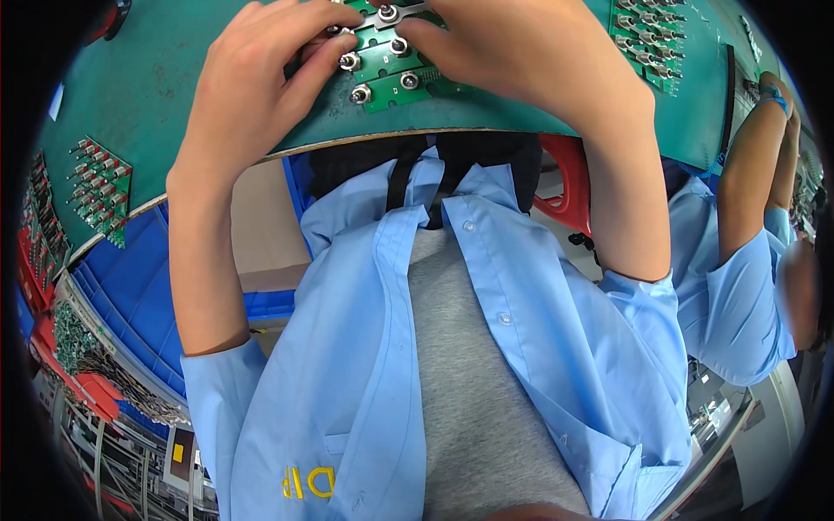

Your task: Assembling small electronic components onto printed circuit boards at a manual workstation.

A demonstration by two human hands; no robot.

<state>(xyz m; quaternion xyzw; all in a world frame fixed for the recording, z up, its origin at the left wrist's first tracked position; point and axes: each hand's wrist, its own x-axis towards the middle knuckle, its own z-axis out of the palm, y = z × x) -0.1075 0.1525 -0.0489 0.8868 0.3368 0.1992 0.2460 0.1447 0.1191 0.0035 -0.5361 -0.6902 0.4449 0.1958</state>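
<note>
A green circuit board panel point(380, 95) lies at the table's near edge, carrying several round metal components with dark shafts. My left hand point(261, 74) is at its left side. Thumb and forefinger close on a metal-shafted component point(341, 32) at the board's edge. My right hand point(495, 43) reaches over the panel's right side with its fingers bent. A flat metal tool that looks like a wrench point(408, 11) runs from that hand to a component near the top edge of the picture. The right fingertips are partly out of the picture.
Similar populated boards lie on the green tabletop point(347, 143) at left point(100, 187) and right point(647, 39). Blue crates point(130, 282) and red bins point(91, 391) stand below left. A red stool point(565, 187) is under the table. A co-worker's arm point(747, 174) is at right.
</note>
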